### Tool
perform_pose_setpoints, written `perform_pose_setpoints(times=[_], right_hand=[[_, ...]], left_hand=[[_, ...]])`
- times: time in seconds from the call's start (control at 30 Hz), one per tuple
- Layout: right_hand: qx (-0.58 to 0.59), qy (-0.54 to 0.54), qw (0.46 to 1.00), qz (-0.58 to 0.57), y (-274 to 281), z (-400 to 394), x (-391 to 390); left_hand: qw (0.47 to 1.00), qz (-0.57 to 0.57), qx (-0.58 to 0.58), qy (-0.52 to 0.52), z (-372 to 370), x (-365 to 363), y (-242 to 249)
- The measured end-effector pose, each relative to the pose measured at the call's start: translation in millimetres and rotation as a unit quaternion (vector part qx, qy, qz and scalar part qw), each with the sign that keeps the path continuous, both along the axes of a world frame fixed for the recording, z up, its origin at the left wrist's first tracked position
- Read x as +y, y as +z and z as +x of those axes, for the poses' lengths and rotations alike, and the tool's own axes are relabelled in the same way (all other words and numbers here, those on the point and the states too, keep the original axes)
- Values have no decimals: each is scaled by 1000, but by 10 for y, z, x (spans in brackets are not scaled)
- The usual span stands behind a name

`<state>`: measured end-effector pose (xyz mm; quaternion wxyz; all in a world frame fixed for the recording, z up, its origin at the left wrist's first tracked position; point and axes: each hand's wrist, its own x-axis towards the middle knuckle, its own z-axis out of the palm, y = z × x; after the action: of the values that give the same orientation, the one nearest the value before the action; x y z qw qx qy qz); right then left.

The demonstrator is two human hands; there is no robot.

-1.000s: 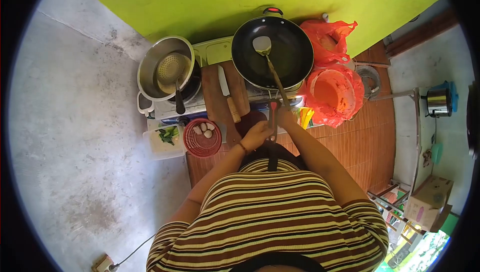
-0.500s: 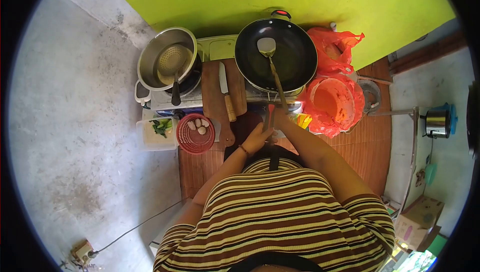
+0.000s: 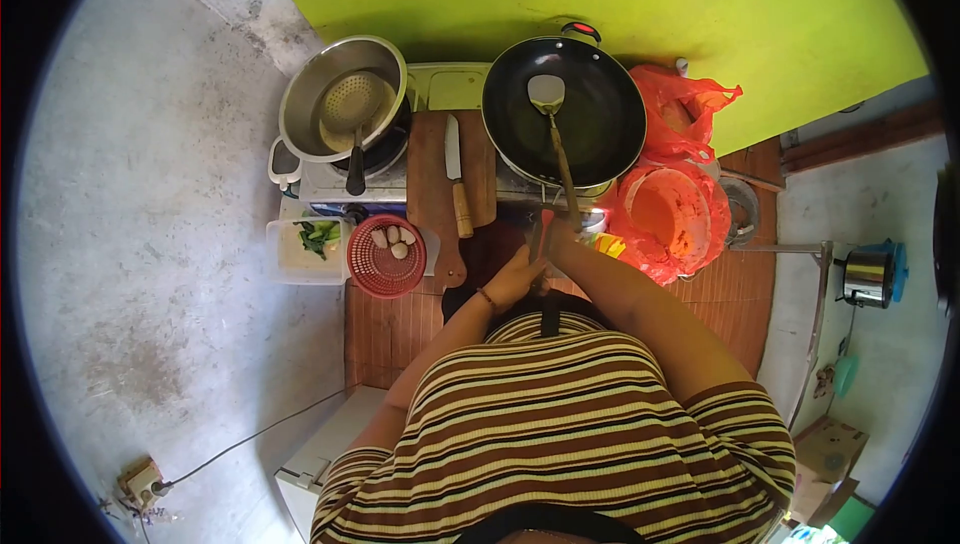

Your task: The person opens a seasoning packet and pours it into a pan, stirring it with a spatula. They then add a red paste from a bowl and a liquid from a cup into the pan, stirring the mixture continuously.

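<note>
A black wok [image 3: 600, 109] sits on the stove, its long red-and-black handle [image 3: 541, 234] pointing toward me. My left hand [image 3: 512, 280], with a bracelet at the wrist, is closed round the end of that handle. On the right of the handle is my right hand [image 3: 563, 246], beside the lower end of the spatula [image 3: 559, 144]; its fingers are mostly hidden. The spatula leans in the wok with its metal blade inside. A knife [image 3: 455, 169] with a light wooden handle lies on a wooden cutting board [image 3: 425, 159] left of the wok.
A steel pot [image 3: 300, 114] holding a perforated ladle [image 3: 352, 104] stands on the left. Nearer me are a red basket [image 3: 385, 279] with garlic and a clear container [image 3: 290, 266] with greens. Red plastic bags [image 3: 680, 124] and a red-lined bucket [image 3: 660, 206] are at right.
The view has shifted slightly, so the stove items appear a little moved. Both hands stay by the wok handle, and the spatula remains in the wok.
</note>
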<state>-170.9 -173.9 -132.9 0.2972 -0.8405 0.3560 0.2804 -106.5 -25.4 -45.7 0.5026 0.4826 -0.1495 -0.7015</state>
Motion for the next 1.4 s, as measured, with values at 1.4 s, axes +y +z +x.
perform_pose_setpoints(times=[1.4], right_hand=[[39,254,959,-123,-345,-43,-147]], left_hand=[[998,-11,-36,55,-122,87,-70]])
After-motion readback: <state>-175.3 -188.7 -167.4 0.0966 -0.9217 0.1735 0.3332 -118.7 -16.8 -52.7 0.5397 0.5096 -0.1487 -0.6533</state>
